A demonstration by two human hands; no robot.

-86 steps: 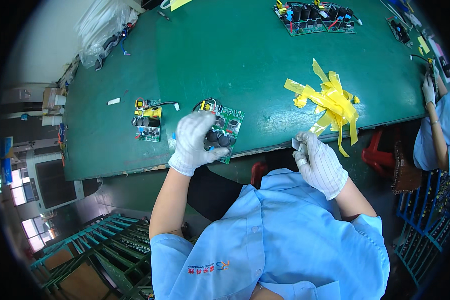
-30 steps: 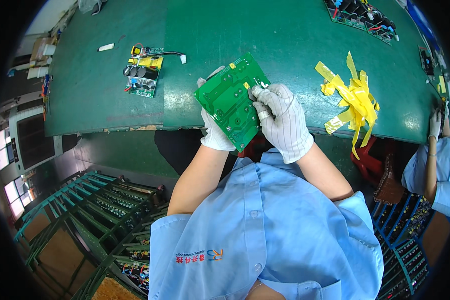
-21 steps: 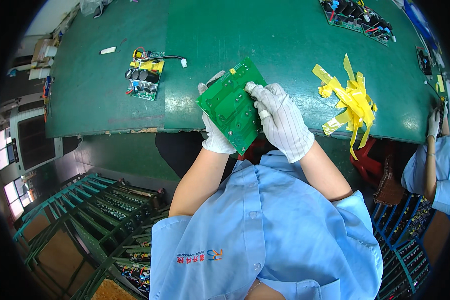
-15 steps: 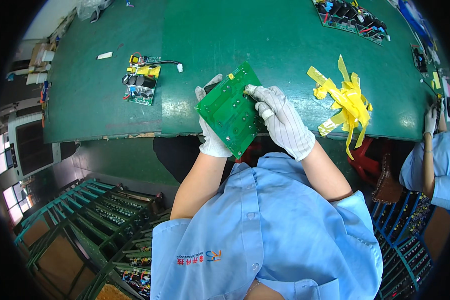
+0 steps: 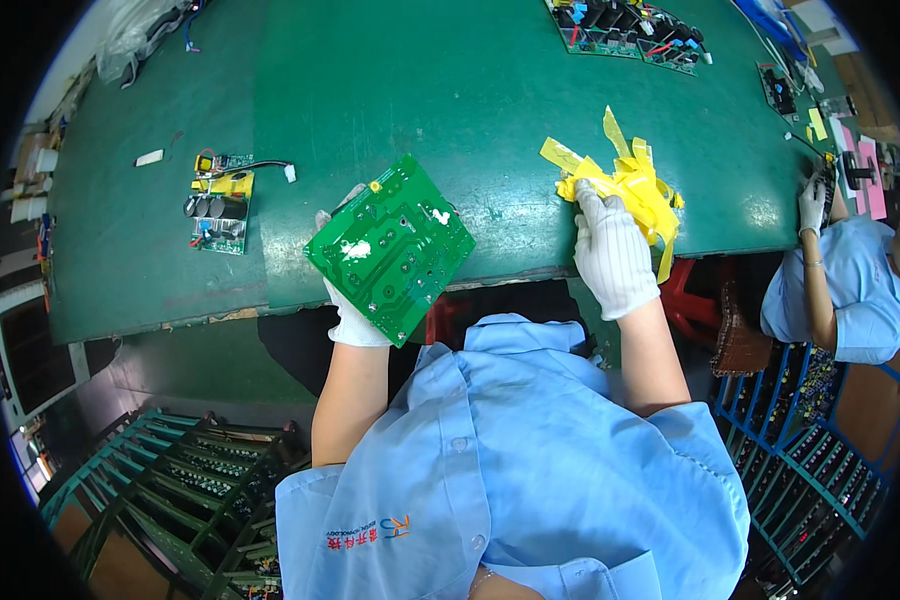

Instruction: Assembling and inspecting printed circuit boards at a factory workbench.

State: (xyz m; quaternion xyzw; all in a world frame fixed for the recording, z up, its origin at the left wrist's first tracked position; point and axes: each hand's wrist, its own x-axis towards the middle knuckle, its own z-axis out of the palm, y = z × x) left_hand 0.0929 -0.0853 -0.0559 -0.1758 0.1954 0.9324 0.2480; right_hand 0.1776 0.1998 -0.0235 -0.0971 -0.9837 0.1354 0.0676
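Note:
Gloved in white, my left hand (image 5: 358,325) grips a green circuit board (image 5: 395,290) from its left and underside. The board's solder side faces up, tilted, with two white patches and a small yellow spot at its upper corner. Most of the left fingers are hidden behind it. My right hand (image 5: 615,262), also gloved, is at the left part of a crumpled heap of yellow tape strips (image 5: 650,200) near the table's front edge. Its fingertips are closed together on the tape; which strip they pinch is hard to make out.
On the green table (image 5: 410,90), a board with capacitors and a cable (image 5: 218,210) lies left, beside a small white piece (image 5: 149,158). More populated boards (image 5: 620,30) lie at the far right. A co-worker's gloved hand (image 5: 813,205) is at the right; racks of boards (image 5: 190,480) stand below.
My right hand has left the board and moved right to the yellow tape heap. The board, still in my left hand, is turned and shows white patches. The whole view has shifted.

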